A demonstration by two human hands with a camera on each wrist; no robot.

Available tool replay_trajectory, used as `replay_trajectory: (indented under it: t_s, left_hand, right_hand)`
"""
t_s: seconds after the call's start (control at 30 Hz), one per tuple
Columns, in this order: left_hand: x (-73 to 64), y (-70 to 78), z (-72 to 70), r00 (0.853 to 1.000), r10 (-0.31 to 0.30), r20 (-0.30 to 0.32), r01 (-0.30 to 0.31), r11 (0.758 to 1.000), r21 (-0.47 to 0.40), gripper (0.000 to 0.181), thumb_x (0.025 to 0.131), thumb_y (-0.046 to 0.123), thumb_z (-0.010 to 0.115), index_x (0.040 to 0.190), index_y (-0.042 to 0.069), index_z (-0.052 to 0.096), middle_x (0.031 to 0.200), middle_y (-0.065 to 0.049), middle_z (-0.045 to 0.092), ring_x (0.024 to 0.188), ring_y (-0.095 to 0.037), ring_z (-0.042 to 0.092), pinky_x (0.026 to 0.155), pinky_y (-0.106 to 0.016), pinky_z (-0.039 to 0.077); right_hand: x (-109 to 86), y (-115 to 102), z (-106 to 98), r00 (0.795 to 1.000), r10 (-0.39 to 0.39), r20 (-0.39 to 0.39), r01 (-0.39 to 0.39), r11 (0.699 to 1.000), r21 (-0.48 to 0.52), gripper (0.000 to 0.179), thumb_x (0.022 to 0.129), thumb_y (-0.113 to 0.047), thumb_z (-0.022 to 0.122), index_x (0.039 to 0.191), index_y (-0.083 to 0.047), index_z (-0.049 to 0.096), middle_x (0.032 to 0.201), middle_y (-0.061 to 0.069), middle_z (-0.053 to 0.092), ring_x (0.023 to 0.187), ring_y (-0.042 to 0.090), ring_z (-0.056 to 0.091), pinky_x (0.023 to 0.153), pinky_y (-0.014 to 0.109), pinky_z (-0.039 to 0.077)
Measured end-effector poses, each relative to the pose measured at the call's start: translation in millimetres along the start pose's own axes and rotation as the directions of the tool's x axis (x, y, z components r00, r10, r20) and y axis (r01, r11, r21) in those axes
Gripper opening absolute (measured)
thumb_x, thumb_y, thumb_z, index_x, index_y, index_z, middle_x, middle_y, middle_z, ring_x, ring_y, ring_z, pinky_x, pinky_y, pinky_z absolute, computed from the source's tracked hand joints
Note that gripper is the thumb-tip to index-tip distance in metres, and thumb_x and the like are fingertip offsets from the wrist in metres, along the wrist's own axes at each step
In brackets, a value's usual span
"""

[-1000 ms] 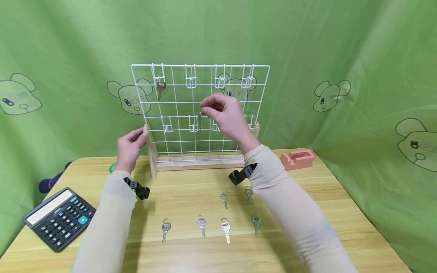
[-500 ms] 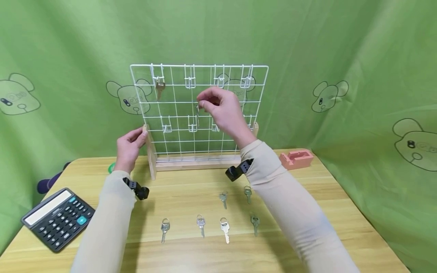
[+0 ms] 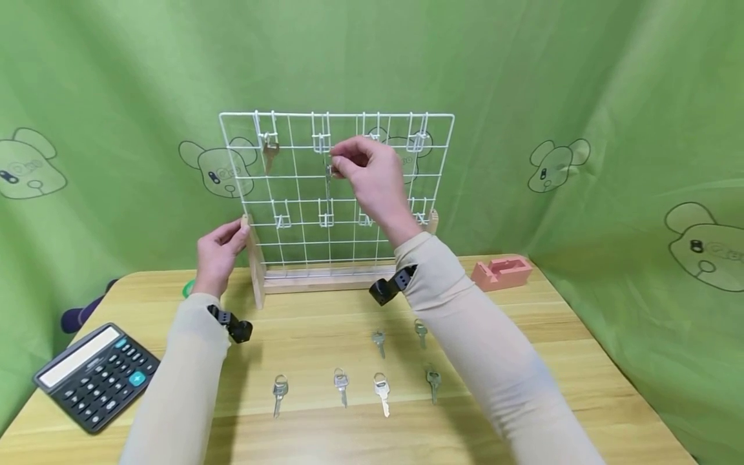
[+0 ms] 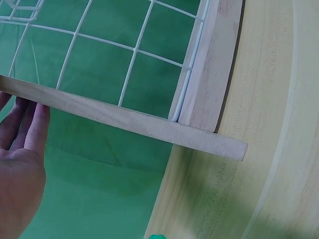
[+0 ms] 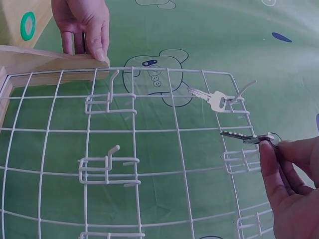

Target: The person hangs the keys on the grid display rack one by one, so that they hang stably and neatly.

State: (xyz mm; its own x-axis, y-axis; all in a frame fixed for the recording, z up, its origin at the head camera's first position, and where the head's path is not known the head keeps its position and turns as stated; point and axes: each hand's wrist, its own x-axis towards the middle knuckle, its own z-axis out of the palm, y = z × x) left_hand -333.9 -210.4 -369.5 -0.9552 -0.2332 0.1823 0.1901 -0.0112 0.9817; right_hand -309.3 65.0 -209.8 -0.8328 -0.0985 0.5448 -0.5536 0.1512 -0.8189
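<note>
My right hand [image 3: 378, 177] pinches the ring end of a small silver key [image 5: 246, 137] between thumb and fingers. The key hangs just below the second upper hook [image 3: 321, 143] of a white wire grid rack, apart from that hook as far as the head view shows. Another key [image 5: 218, 101] hangs on the first upper hook at the left. My left hand [image 3: 216, 255] grips the top of the rack's left wooden post [image 4: 124, 119], its thumb on the near side. Several loose keys [image 3: 382, 387] with rings lie spread on the table.
A black calculator [image 3: 95, 378] lies at the table's left. A pink tape dispenser [image 3: 502, 274] stands at the back right. Behind the left arm is a green ring [image 5: 28, 26]. Green cloth [image 3: 494, 77] hangs behind the table. Further hooks line the grid's lower row.
My right hand has risen and shifted left with the key, closer to the second upper hook. My left hand has stayed on the post.
</note>
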Motion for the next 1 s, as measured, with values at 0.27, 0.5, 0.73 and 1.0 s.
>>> replay_trajectory:
  t_s: [0.27,0.5,0.73,1.0]
  left_hand:
    - [0.7,1.1,0.8,1.0,0.003,0.0,-0.003,1.0,-0.002,0.049,0.091,0.023,0.072,0.133,0.003,0.057,0.134,-0.018,0.057,0.116,-0.023,0.059,0.096,-0.023,0.052]
    - [0.8,-0.7,0.0,1.0,-0.01,0.002,0.01,1.0,-0.005,0.05,0.091,0.025,0.072,0.134,0.005,0.057,0.134,-0.017,0.057,0.117,-0.023,0.058,0.095,-0.021,0.052]
    - [2.3,-3.1,-0.4,1.0,-0.018,0.002,0.018,1.0,-0.006,0.051,0.091,0.026,0.072,0.134,0.005,0.057,0.134,-0.018,0.057,0.117,-0.024,0.058,0.093,-0.019,0.052]
    - [3.2,-4.1,-1.0,1.0,-0.011,-0.005,0.011,1.0,-0.015,0.05,0.091,0.025,0.073,0.133,0.004,0.058,0.133,-0.017,0.058,0.116,-0.023,0.059,0.094,-0.021,0.052]
  right_hand:
    - [2.8,-2,4,0.998,0.006,-0.062,-0.005,1.0,0.014,0.012,0.09,0.003,0.068,0.102,0.002,0.07,0.091,0.01,0.068,0.082,0.02,0.065,0.08,0.037,0.059]
    - [7.2,-4,8,0.996,0.006,-0.091,-0.003,0.999,0.036,0.013,0.091,0.003,0.068,0.103,0.003,0.069,0.092,0.011,0.067,0.083,0.021,0.065,0.078,0.031,0.059]
    - [13.2,-7,10,0.992,0.033,-0.118,-0.021,0.995,0.098,0.012,0.09,0.005,0.067,0.102,0.003,0.068,0.093,0.012,0.067,0.084,0.022,0.065,0.078,0.029,0.059]
    - [16.5,-1,17,0.99,0.002,-0.139,0.022,0.986,0.164,0.013,0.089,0.009,0.066,0.101,0.006,0.067,0.095,0.017,0.066,0.084,0.024,0.064,0.079,0.027,0.06]
